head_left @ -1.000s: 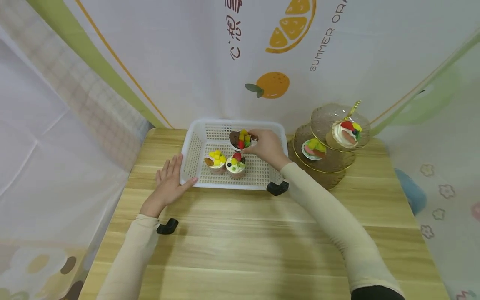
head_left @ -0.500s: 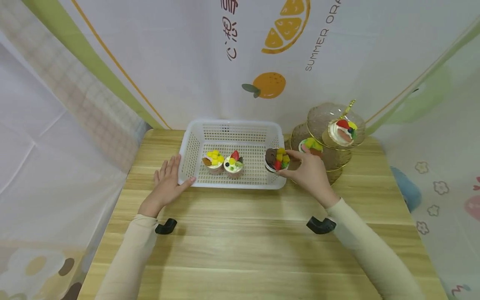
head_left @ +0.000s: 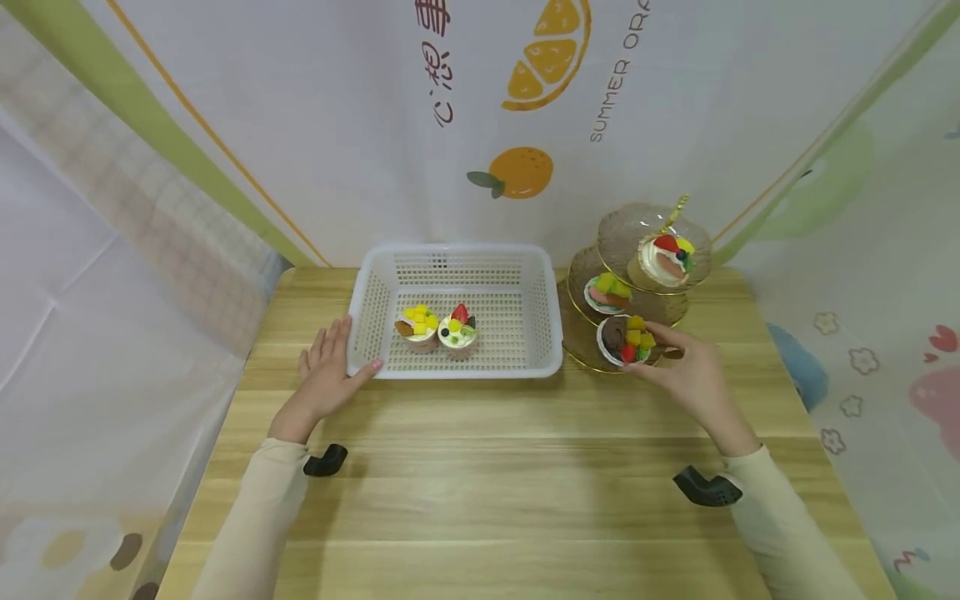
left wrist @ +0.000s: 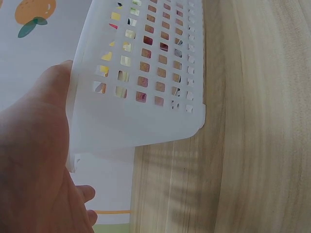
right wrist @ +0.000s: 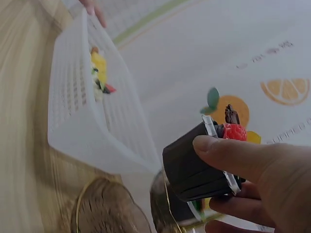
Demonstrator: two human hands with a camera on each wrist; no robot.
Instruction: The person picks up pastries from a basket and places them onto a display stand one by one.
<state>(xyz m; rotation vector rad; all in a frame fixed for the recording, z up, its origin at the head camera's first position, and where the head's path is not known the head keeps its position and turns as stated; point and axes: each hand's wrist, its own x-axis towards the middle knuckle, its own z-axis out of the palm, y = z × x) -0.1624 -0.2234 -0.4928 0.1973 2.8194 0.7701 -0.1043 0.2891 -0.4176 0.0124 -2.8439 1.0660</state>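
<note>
My right hand [head_left: 693, 375] pinches a chocolate-topped cupcake [head_left: 617, 335] with fruit pieces by its rim, thumb on one side and fingers on the other. Its dark ridged cup [right wrist: 189, 162] shows in the right wrist view, tilted above the tiered stand. In the head view it appears over the front of the stand's middle tier [head_left: 581, 279]; contact there cannot be told. My left hand [head_left: 324, 383] rests at the front left corner of a white slotted basket [head_left: 457, 373], fingers straight along its side and thumb on the rim. Inside sit a mango-topped cupcake [head_left: 417, 327] and a strawberry-topped cupcake [head_left: 459, 332].
A pink-and-green-topped cupcake [head_left: 607, 293] sits on the stand's middle tier. Higher up, a cream cupcake [head_left: 663, 260] stands on the top tier [head_left: 630, 225], near the gold handle [head_left: 675, 214]. Behind the wooden table [head_left: 480, 483] hangs a printed curtain [head_left: 360, 125].
My right hand has carried the chocolate cupcake rightward, out of the basket and over to the stand. My left hand keeps its place on the basket. The head view has shifted slightly.
</note>
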